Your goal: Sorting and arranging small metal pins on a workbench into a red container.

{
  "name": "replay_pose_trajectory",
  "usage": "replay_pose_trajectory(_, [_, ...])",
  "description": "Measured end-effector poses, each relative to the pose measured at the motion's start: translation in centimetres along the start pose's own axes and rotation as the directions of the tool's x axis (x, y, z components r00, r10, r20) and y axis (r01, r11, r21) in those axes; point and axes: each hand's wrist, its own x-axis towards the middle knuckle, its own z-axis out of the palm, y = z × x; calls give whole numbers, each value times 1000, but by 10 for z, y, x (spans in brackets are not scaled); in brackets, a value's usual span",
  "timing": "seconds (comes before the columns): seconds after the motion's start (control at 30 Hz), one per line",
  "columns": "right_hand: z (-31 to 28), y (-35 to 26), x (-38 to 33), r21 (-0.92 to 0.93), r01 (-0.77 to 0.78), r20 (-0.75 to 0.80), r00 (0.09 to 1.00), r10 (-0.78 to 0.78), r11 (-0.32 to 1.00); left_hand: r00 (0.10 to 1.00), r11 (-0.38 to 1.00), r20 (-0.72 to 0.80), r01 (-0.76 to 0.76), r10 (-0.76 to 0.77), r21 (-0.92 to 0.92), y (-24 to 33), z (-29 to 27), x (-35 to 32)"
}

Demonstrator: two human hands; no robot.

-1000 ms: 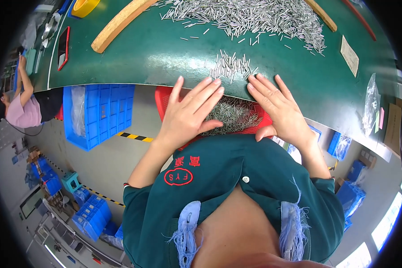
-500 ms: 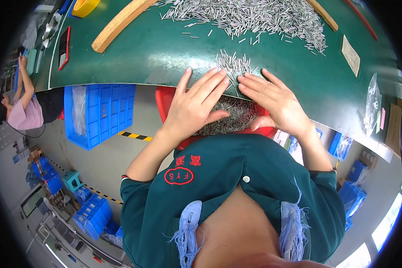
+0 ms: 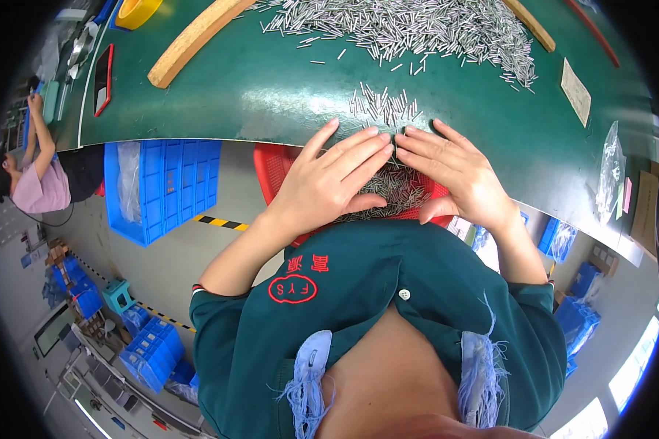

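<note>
My left hand (image 3: 332,173) and my right hand (image 3: 460,173) rest at the near edge of the green table (image 3: 198,110), fingers stretched out and fingertips almost meeting. Both are open and grip nothing; whether loose pins lie under the fingers is hidden. Just beyond the fingertips lies a small group of short metal pins (image 3: 385,104). Below the table edge, close to my body, a red plastic basket (image 3: 269,172) holds many similar pins (image 3: 395,186), partly covered by my hands. Farther back on the table spreads a large heap of pins (image 3: 417,25).
Wooden bars (image 3: 187,51) flank the large heap. A red-edged phone (image 3: 104,80) and yellow tape roll (image 3: 138,11) lie at left. A paper slip (image 3: 575,92) and clear plastic bag (image 3: 609,172) lie at right. Blue crates (image 3: 165,186) stand below. Another person (image 3: 40,172) sits far left.
Both hands have drawn back toward the table edge and closer together, leaving the small group of pins just beyond the fingertips.
</note>
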Motion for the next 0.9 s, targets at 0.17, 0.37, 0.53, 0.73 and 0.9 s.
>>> replay_pose_trajectory(0.17, [0,2,14,-99,-54,-74,996,47,994,999,996,-30,46,-44,71,-8,-7,14])
replay_pose_trajectory(0.37, [-2,0,2,-45,-28,10,1000,28,999,999,1000,51,12,-11,-14,-1,-11,2])
replay_pose_trajectory(0.53, [1,3,18,-116,-76,-70,995,68,990,997,994,-14,83,-82,74,-12,-12,17])
replay_pose_trajectory(0.73, [1,5,11,-115,-52,-9,999,52,992,999,1000,28,16,-16,3,-9,-12,8])
replay_pose_trajectory(0.9, [-2,14,17,-189,-132,-109,988,113,973,987,982,41,151,-157,118,-29,-14,21])
